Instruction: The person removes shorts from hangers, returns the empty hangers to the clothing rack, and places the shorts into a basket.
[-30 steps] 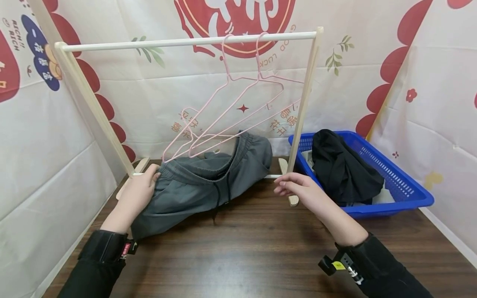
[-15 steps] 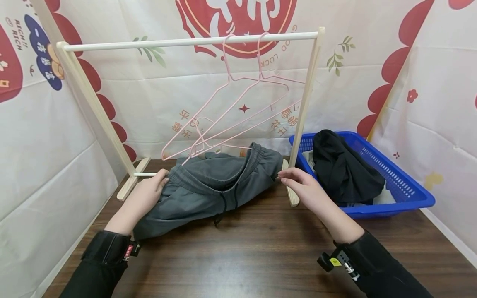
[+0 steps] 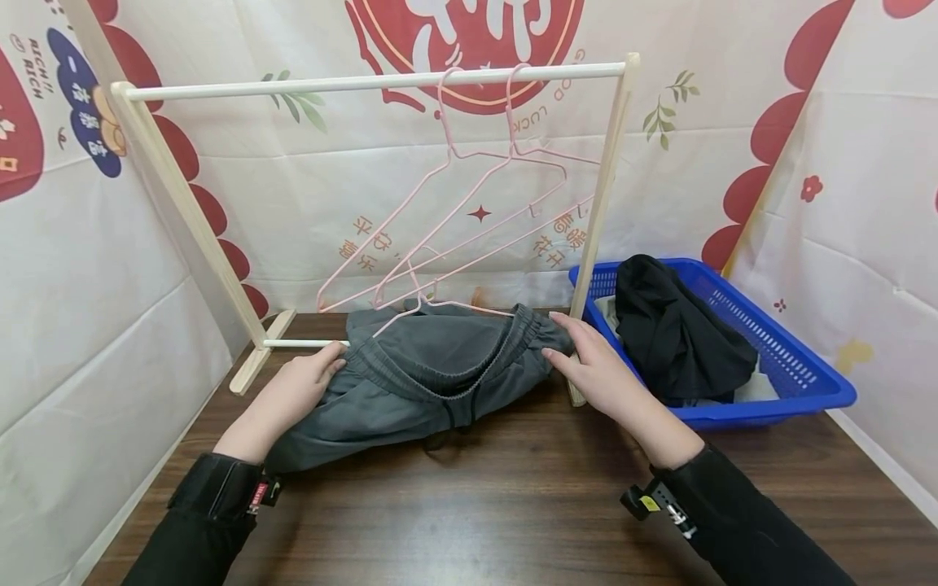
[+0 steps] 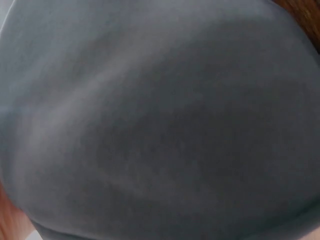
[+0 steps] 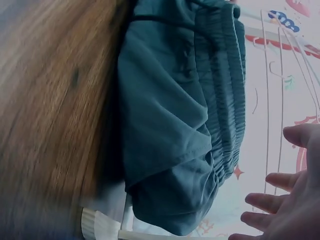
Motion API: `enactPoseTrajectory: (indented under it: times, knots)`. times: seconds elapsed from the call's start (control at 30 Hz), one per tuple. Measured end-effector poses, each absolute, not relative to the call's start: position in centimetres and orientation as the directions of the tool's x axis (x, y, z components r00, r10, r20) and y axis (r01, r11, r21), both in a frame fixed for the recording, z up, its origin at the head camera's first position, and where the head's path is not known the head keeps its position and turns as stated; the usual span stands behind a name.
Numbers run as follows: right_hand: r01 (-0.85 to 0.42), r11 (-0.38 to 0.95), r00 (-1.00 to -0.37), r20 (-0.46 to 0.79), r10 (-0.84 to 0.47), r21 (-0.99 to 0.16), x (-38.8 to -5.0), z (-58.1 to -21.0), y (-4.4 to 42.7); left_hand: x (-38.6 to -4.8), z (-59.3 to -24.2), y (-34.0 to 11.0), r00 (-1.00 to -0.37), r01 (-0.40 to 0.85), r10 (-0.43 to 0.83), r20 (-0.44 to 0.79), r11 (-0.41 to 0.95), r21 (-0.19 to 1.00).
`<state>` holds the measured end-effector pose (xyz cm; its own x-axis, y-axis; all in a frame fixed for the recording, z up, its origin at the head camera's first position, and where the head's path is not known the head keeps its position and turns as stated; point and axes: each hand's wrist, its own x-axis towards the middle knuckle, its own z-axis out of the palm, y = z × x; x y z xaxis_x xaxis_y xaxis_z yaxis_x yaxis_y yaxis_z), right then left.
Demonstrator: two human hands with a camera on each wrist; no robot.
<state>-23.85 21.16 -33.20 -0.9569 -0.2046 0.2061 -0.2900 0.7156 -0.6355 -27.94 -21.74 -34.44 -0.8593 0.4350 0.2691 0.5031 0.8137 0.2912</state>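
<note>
Dark grey drawstring pants (image 3: 381, 423) lie on the table with the elastic waistband facing up. A pink clothes hanger (image 3: 421, 303) stands in the waistband opening, its lower part hidden by the cloth. My left hand (image 3: 296, 387) grips the left end of the waistband; in the left wrist view grey cloth (image 4: 165, 125) fills nearly everything and hides the fingers. My right hand (image 3: 597, 362) is at the right end of the waistband. In the right wrist view its fingers (image 5: 267, 202) are spread and hold nothing, beside the gathered waistband (image 5: 225, 100).
A wooden rack with a white top rail (image 3: 308, 85) stands over the pants, with two pink hangers (image 3: 479, 167) on the rail. To the right is a blue basket (image 3: 784, 342) holding black cloth (image 3: 670, 334) and paler cloth beneath. A printed white sheet hangs behind.
The pants and the hanger in them have shifted right and the hanger has sunk lower into the waistband. My left hand moved right with the cloth; my right hand has spread its fingers.
</note>
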Motion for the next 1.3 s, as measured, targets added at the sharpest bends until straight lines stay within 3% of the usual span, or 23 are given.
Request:
enactPoseTrajectory:
  times: [0.33,0.77,1.3]
  knots:
    - [-0.268,0.736,-0.963,0.144,-0.229,-0.621,-25.1,-34.1,21.1,-27.8,-34.5,-21.2,-0.841,0.54,0.496,0.214,0.787,0.299]
    - [-0.253,0.752,-0.967,0.175,-0.184,-0.609,-25.4,-34.7,21.8,-27.1,-34.1,-20.2,-0.805,0.593,0.554,0.211,0.745,0.305]
    - [-0.331,0.706,-0.934,0.111,-0.339,-0.626,-24.7,-35.1,23.6,-26.5,-33.6,-19.1,-0.789,0.615,0.576,0.214,0.746,0.257]
